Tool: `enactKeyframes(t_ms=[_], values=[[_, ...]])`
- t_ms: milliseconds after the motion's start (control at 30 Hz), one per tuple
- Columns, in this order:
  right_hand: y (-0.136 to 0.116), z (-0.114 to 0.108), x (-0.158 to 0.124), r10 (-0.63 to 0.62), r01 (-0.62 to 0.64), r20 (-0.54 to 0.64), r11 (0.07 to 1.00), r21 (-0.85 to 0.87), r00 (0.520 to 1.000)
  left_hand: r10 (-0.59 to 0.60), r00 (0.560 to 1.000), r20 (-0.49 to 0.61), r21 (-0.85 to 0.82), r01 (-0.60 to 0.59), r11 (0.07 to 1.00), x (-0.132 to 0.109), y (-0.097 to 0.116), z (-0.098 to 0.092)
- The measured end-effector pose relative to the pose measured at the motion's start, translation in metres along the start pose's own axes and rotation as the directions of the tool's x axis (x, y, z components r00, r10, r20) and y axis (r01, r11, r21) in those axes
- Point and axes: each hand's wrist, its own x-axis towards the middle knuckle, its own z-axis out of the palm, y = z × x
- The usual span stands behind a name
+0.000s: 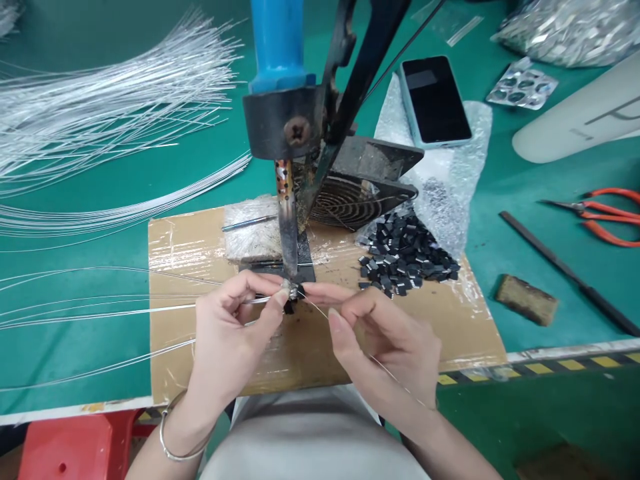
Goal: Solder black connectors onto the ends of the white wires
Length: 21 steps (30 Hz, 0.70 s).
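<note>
Under the tip of a blue-handled soldering iron (286, 233) clamped in a black stand, my two hands meet. My left hand (235, 333) pinches thin white wires (175, 307), which trail off to the left; their ends lie at the iron's tip. A small black connector (300, 291) is there too, partly hidden by the fingers. In my right hand (385, 347), a fine strand of solder wire (320, 311) runs between thumb and fingers toward the tip, its other end along the wrist. My right index finger reaches close to the connector.
Many black connectors (405, 253) are heaped on bubble wrap at right, by a small fan (350, 200). Bundles of white wires (115, 100) lie at left. A phone (436, 100), orange-handled pliers (610, 213), a file (565, 267) and a brown block (526, 299) are at right.
</note>
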Motion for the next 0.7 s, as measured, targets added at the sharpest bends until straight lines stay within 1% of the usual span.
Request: enactKeyframes(t_ms=[100, 333, 567, 700], values=[[0.0, 0.0, 0.004, 0.003, -0.003, -0.007, 1.0, 0.007, 1.0, 0.018, 1.0, -0.007, 0.016, -0.018, 1.0, 0.002, 0.001, 0.0], [-0.001, 0.002, 0.011, 0.003, -0.003, -0.006, 0.999, 0.041, 1.0, 0.075, 0.995, -0.062, 0.059, -0.072, 0.996, 0.004, 0.006, 0.002], [-0.002, 0.004, 0.013, -0.004, 0.004, -0.01, 0.999, 0.053, 1.0, 0.059, 0.99, -0.127, 0.098, -0.046, 0.994, 0.004, 0.006, 0.003], [-0.003, 0.005, 0.015, -0.019, 0.02, -0.015, 0.998, 0.058, 1.0, 0.065, 0.99, -0.127, 0.083, -0.054, 0.995, 0.003, 0.007, 0.003]])
